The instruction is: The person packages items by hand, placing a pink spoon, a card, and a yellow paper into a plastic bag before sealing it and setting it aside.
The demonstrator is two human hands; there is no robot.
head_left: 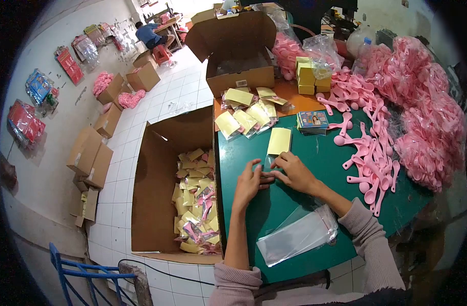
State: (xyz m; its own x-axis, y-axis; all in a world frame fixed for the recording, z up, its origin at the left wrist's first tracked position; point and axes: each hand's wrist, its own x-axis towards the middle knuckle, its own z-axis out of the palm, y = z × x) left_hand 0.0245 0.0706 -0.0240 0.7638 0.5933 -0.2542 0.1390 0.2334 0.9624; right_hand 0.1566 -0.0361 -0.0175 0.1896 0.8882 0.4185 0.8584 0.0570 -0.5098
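Observation:
A yellow card (280, 141) lies on the green tabletop in a clear plastic bag (269, 161), whose near end runs under my fingers. My right hand (293, 174) has its fingers bent and pressed together on that end. From the left, my left hand (249, 184) meets it, fingers closed at the same end; the exact grip is partly hidden. Closer to me is a stack of empty clear plastic bags (297, 238). Beyond my right hand sits a pile of printed cards (313, 120). Pink measuring spoons (373, 158) are heaped to the right.
Left of the table, a large cardboard box (159, 188) holds many packed bags (195, 204). Several filled bags (248, 113) lie at the table's far left, before an open carton (241, 79). Bagged pink spoons (427, 117) pile up at right. A person (150, 36) sits far back.

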